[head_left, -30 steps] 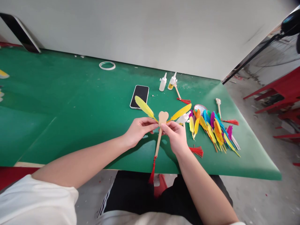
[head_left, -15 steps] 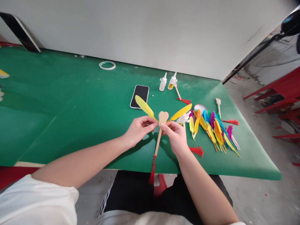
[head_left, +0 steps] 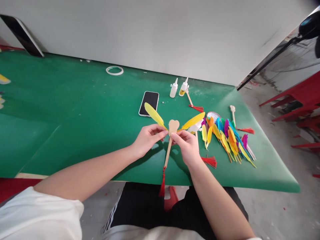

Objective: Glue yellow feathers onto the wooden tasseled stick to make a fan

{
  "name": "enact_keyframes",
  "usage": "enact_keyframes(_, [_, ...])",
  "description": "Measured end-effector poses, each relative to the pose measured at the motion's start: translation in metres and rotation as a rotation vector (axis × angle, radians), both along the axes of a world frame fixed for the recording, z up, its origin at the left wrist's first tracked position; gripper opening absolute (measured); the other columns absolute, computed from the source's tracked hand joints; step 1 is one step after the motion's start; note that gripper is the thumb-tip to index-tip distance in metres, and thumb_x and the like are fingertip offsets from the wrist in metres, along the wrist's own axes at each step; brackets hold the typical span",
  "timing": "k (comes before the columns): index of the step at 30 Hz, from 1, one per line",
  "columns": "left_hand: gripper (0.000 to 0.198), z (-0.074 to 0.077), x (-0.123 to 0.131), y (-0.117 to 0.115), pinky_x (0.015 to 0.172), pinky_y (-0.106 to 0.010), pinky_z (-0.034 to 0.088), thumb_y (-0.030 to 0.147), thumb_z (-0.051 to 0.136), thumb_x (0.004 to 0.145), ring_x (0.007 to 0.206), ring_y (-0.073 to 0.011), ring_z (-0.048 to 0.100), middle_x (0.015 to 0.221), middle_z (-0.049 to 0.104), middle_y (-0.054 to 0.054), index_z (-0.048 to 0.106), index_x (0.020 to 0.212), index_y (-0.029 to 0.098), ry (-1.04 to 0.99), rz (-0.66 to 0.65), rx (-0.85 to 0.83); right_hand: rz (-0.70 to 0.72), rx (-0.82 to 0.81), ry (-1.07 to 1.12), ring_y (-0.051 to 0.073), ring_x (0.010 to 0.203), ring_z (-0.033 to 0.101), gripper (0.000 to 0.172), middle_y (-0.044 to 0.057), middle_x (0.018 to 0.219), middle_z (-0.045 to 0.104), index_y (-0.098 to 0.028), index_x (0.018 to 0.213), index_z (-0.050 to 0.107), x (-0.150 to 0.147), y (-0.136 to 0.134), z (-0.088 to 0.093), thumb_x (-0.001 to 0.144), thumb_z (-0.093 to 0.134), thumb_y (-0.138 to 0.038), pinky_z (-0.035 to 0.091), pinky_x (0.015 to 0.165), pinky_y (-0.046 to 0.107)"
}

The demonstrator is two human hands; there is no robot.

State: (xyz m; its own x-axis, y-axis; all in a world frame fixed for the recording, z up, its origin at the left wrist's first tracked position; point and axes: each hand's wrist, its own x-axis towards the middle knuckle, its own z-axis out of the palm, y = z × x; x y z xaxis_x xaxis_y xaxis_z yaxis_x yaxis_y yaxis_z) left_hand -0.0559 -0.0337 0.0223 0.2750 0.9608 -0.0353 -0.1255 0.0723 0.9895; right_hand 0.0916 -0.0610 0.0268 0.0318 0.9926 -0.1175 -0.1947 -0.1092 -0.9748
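Above the table's front edge, my right hand (head_left: 186, 143) pinches a wooden fan handle (head_left: 169, 150) just below its heart-shaped head. A red tassel (head_left: 162, 183) hangs from the handle's lower end. My left hand (head_left: 151, 138) closes finger and thumb on the base of a yellow feather (head_left: 154, 113), which slants up to the left beside the head. A second yellow feather (head_left: 192, 121) slants up to the right, its base by my right fingers. My fingers hide where both feather bases meet the head.
Right of my hands lies a pile of coloured feathers (head_left: 231, 140). A phone (head_left: 150, 103), two glue bottles (head_left: 174, 88) and a tape ring (head_left: 114, 70) lie farther back. Other tasselled handles (head_left: 233, 115) rest nearby. A tablet-like device (head_left: 22, 35) leans on the wall at the left.
Almost nothing differs. Both hands keep their grip, and the handle with its two feathers stays in nearly the same place.
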Motion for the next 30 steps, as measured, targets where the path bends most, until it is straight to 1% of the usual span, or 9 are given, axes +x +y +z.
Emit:
enact_keyframes(5, [0.022,-0.0008,0.0006,0.0005,0.061,-0.023,0.046,0.032,0.071,0.066,0.062,-0.0092,0.055,0.075,0.064,0.0,0.063,0.077,0.015,-0.025,-0.007,-0.036,0.008,0.0,0.012,0.011,0.056,0.059,0.019,-0.001,0.062,0.064,-0.018,0.063,0.064,0.0,0.0011,-0.0036,0.065,0.07,-0.035,0.052,0.055,0.024])
enact_keyframes(8, [0.024,-0.0023,0.0008,0.0009,0.059,-0.023,0.046,0.032,0.072,0.066,0.066,-0.0111,0.058,0.077,0.065,-0.002,0.063,0.08,0.014,-0.039,-0.03,-0.047,0.006,-0.002,-0.018,0.012,0.059,0.06,0.019,0.0,0.063,0.064,-0.018,0.068,0.066,-0.0001,0.0017,-0.0061,0.065,0.07,-0.036,0.053,0.054,0.024])
enact_keyframes(12, [0.026,-0.0034,0.0011,0.0009,0.059,-0.023,0.047,0.032,0.072,0.067,0.07,-0.0136,0.061,0.08,0.066,-0.003,0.063,0.083,0.013,-0.054,-0.036,-0.065,-0.04,0.007,-0.025,0.012,0.061,0.06,0.019,0.0,0.066,0.064,-0.018,0.072,0.065,-0.0001,0.0021,-0.0069,0.065,0.071,-0.035,0.053,0.051,0.022])
enact_keyframes(16, [0.026,-0.0034,0.0013,0.0002,0.058,-0.023,0.049,0.032,0.071,0.068,0.074,-0.0151,0.063,0.083,0.067,-0.004,0.063,0.085,0.014,-0.066,-0.043,-0.106,-0.062,0.008,0.025,0.012,0.061,0.061,0.02,0.0,0.067,0.064,-0.018,0.071,0.062,0.0004,0.0028,-0.0061,0.064,0.071,-0.034,0.052,0.05,0.022])
enact_keyframes(20, [0.027,-0.0032,0.0012,-0.0006,0.061,-0.026,0.051,0.032,0.072,0.067,0.075,-0.0167,0.064,0.081,0.067,-0.004,0.062,0.084,0.013,-0.063,-0.031,-0.128,-0.061,0.01,0.02,0.012,0.062,0.061,0.02,0.0,0.067,0.064,-0.017,0.069,0.063,0.0008,0.0029,-0.006,0.065,0.071,-0.035,0.053,0.051,0.023])
enact_keyframes(24, [0.027,-0.0025,0.0013,-0.0005,0.063,-0.027,0.052,0.033,0.072,0.067,0.074,-0.0168,0.064,0.08,0.068,-0.003,0.063,0.083,0.013,-0.067,-0.035,-0.127,-0.05,0.017,-0.021,0.013,0.065,0.061,0.021,0.001,0.068,0.064,-0.017,0.069,0.065,0.0009,0.0023,-0.0057,0.066,0.07,-0.037,0.053,0.052,0.023])
enact_keyframes(30, [0.024,-0.0017,0.0007,0.0002,0.062,-0.026,0.053,0.031,0.072,0.067,0.071,-0.0151,0.064,0.077,0.068,-0.002,0.063,0.081,0.014,-0.075,-0.039,-0.126,-0.032,0.023,-0.08,0.013,0.066,0.06,0.021,0.002,0.07,0.066,-0.017,0.071,0.066,0.0024,0.0022,-0.0053,0.067,0.068,-0.038,0.051,0.052,0.022])
